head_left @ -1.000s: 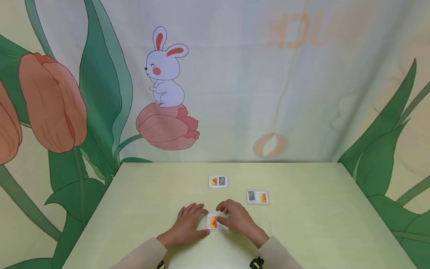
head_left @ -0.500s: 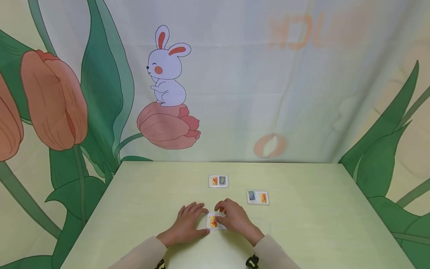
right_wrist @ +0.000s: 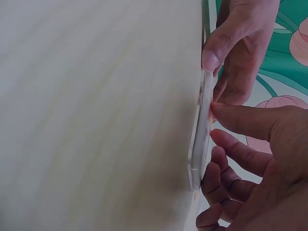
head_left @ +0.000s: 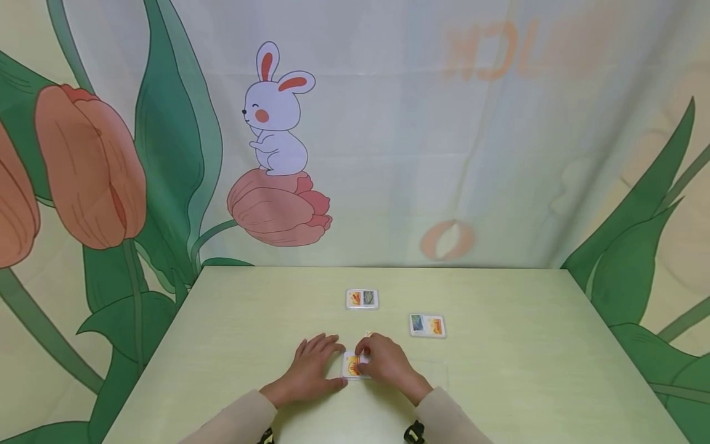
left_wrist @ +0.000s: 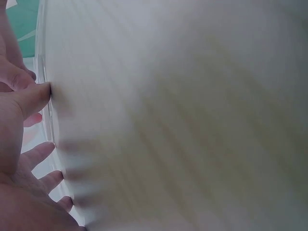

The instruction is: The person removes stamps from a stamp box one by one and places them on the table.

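Observation:
A small flat white card-like slab in a clear case [head_left: 352, 365], with an orange picture on its left half, lies on the table. My left hand [head_left: 309, 377] lies with spread, fairly straight fingers, thumb and index fingertip touching the case's left corners. My right hand [head_left: 388, 365] is over its right half, fingers curled and hiding that half. In the right wrist view, my right thumb and index finger touch the face of the slab [right_wrist: 205, 122]. A small whitish piece [head_left: 368, 333] shows just beyond the right fingers, apparently held in them; its kind is unclear.
Behind the hands lies a cased slab with two pictures [head_left: 362, 299]. Another similar slab [head_left: 428, 325] lies farther right. A faint clear rectangle [head_left: 438, 372] shows beside the right wrist. A printed curtain [head_left: 383, 142] hangs behind the table's far edge.
My right fingers have closed in and shifted slightly over the slab. The small piece, earlier orange between the right fingers, now shows whitish beyond them. My left hand has stayed put.

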`<control>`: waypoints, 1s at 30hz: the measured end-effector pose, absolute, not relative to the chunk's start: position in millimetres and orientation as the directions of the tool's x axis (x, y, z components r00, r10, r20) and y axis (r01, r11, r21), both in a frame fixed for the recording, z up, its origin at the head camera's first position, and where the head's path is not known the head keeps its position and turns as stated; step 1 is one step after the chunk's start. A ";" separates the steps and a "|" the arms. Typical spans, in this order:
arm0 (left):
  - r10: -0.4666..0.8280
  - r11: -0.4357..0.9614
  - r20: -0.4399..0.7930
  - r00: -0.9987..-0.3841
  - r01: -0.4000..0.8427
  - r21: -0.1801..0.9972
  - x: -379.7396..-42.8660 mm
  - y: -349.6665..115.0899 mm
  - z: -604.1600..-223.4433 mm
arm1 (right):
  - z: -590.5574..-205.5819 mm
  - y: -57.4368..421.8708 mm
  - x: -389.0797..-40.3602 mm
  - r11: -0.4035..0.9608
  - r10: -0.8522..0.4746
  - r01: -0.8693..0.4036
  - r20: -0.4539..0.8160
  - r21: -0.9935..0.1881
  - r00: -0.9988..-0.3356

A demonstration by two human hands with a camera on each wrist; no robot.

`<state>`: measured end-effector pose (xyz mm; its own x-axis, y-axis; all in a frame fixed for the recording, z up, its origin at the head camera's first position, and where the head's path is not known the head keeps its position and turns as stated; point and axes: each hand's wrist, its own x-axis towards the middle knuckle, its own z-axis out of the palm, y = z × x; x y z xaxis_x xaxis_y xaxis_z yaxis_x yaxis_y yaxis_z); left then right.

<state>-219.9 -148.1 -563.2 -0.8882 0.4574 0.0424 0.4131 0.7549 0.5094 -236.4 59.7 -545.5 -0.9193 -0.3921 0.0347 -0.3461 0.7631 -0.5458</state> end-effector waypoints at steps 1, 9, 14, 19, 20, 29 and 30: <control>0.458 0.754 0.044 -0.888 0.414 0.510 -220.2 -148.2 -563.9 | -545.8 59.8 -236.2 0.763 -0.393 -0.347 0.035 -0.546 -0.919; 0.455 0.755 0.045 -0.889 0.412 0.510 -219.3 -147.9 -562.7 | -545.6 58.6 -235.7 0.753 -0.393 -0.336 0.023 -0.566 -0.919; 0.455 0.755 0.046 -0.889 0.413 0.509 -219.0 -148.0 -562.2 | -543.8 57.4 -235.2 0.738 -0.385 -0.316 0.013 -0.596 -0.923; 0.457 0.754 0.043 -0.889 0.412 0.512 -219.2 -148.2 -561.9 | -544.4 57.1 -236.2 0.709 -0.376 -0.301 0.020 -0.638 -0.927; 0.457 0.754 0.043 -0.889 0.412 0.512 -219.0 -148.1 -561.7 | -545.2 57.3 -236.6 0.702 -0.372 -0.301 0.027 -0.646 -0.928; 0.456 0.753 0.044 -0.889 0.412 0.512 -218.9 -148.2 -561.4 | -551.6 59.2 -241.4 0.667 -0.364 -0.311 0.069 -0.677 -0.929; 0.456 0.754 0.046 -0.889 0.414 0.510 -218.9 -148.3 -561.6 | -552.2 59.3 -241.6 0.666 -0.366 -0.308 0.062 -0.679 -0.929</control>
